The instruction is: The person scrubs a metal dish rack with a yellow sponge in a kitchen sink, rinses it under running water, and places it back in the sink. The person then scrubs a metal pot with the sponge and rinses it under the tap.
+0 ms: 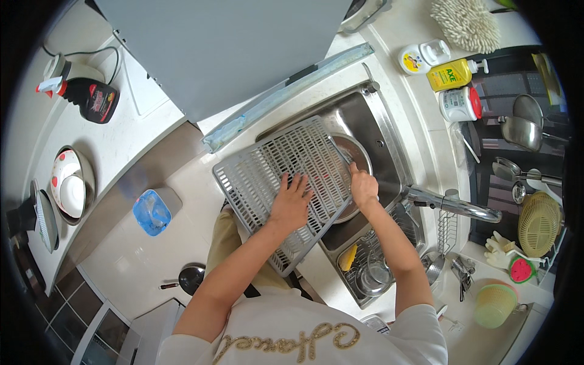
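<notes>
A grey slatted plastic rack [278, 157] is tilted across the front of the stainless steel sink [388, 146], partly over its basin and partly in front of my body. My left hand [292, 203] lies flat on the slats with its fingers spread. On the rack's right edge, my right hand [364, 185] is closed in a grip over the basin. Beneath the rack, a round metal basin [362, 157] sits in the sink, mostly covered. The chrome faucet [456, 205] stands to the right of my right forearm.
A draining basket holding glass lids [374, 273] and a yellow sponge [348, 258] adjoins the sink. Soap bottles [449, 75] line the windowsill. Behind the rack rises a large grey panel [219, 54]. A blue-lined bin [153, 212] and a frying pan [191, 278] are to the left.
</notes>
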`<state>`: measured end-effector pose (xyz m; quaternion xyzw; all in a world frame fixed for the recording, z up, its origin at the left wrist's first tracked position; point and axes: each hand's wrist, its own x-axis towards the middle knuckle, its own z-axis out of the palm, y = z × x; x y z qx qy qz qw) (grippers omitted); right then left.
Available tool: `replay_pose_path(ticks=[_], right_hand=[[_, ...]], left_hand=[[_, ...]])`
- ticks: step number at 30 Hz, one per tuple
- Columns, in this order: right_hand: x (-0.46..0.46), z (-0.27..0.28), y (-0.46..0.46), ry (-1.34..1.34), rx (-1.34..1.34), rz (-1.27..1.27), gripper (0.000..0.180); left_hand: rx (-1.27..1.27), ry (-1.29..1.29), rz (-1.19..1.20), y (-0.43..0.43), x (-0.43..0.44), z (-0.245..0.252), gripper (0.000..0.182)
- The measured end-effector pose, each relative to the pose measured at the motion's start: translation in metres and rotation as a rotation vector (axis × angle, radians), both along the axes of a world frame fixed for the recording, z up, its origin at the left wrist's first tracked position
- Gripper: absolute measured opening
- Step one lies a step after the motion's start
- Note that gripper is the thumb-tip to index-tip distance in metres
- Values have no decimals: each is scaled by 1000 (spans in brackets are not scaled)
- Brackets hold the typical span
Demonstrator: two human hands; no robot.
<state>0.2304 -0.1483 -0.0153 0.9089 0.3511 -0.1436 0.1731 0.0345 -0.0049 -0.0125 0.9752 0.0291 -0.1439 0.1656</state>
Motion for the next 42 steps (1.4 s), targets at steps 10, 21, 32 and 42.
replay_pose_path(ticks=[10,21,32,42], right_hand=[[-24,-7,-59,143,214,-348,25],[-1,-5,-7,161,218,-225,27],[-10,-8,-42,114,273,-190,23],[-17,21,-101,143,64,-129,19]], left_hand=[[-29,16,-14,1,1,3,50],[-14,23,-45,2,2,4,50],[-94,-9,-14,1,3,3,48],[-106,-53,14,5,-1,-3,48]])
